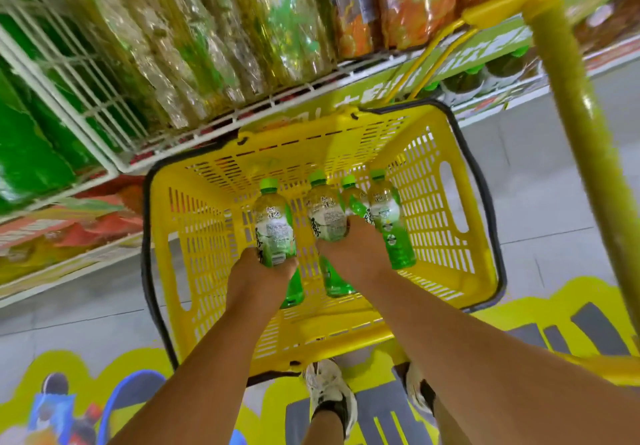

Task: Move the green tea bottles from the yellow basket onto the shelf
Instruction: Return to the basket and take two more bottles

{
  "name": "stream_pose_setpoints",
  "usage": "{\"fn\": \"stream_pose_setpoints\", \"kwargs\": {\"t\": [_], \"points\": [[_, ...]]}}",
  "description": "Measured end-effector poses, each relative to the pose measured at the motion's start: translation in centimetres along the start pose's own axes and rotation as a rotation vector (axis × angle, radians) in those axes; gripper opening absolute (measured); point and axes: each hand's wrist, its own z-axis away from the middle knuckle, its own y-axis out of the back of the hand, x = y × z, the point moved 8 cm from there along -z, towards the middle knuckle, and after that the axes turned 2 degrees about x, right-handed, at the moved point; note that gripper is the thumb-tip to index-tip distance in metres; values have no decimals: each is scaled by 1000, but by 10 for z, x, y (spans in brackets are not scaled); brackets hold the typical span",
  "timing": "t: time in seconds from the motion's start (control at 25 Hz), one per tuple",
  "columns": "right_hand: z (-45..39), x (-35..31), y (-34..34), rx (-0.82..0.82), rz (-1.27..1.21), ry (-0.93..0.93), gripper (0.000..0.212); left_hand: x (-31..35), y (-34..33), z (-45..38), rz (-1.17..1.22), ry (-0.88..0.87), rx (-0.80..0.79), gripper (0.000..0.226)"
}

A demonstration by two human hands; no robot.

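Four green tea bottles [389, 216] inside yellow basket [446, 202]. Left hand [259, 271] grips one bottle [275, 226]; right hand [349, 250] grips second bottle [325, 214]. Shelf [207, 122] beyond basket, stocked.

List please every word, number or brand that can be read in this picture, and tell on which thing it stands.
Bottle in the left hand: large dark characters and small print on the label, too blurred to read.
Bottle in the right hand: likewise dark characters, not readable.
Loose bottle on the right: small print, too small.
Green shelf strip: large white characters, cut off and blurred.
Nothing can be quoted with certainty.
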Motion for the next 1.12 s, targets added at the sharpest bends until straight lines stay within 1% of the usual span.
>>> {"fn": "stream_pose_setpoints", "kwargs": {"t": [0.08, 0.28, 0.44, 0.56, 0.68, 0.72, 0.76, 0.8, 0.92, 0.96, 1.04, 1.12], "points": [[24, -13, 28, 21, -45, 12, 34, 15, 25, 26, 62, -36, 14, 39], [112, -60, 123, 81, -127, 65, 25, 61, 107, 108, 101, -92, 64, 42], [195, -112, 196, 108, -138, 102, 27, 96, 185, 198, 188, -104, 104, 38], [255, -149, 240, 107, -180, 196, 27, 115, 231, 264, 279, -121, 104, 35], [308, -189, 279, 110, -220, 284, 35, 136, 270, 327, 399, -144, 129, 20], [324, -203, 290, 104, -229, 310, 36, 143, 283, 347, 432, -160, 154, 19], [337, -214, 300, 79, -247, 337, 35, 149, 295, 362, 470, -181, 168, 21], [354, -228, 311, 55, -266, 365, 34, 155, 307, 376, 508, -208, 187, 29], [390, -263, 338, 3, -278, 469, 32, 168, 345, 407, 563, -252, 285, 67], [401, -274, 345, -7, -280, 499, 32, 170, 355, 414, 591, -256, 307, 75], [415, -291, 355, -11, -285, 554, 30, 174, 378, 432, 623, -281, 360, 80], [429, -311, 359, -38, -270, 611, 30, 172, 401, 455, 660, -305, 414, 79]]}}
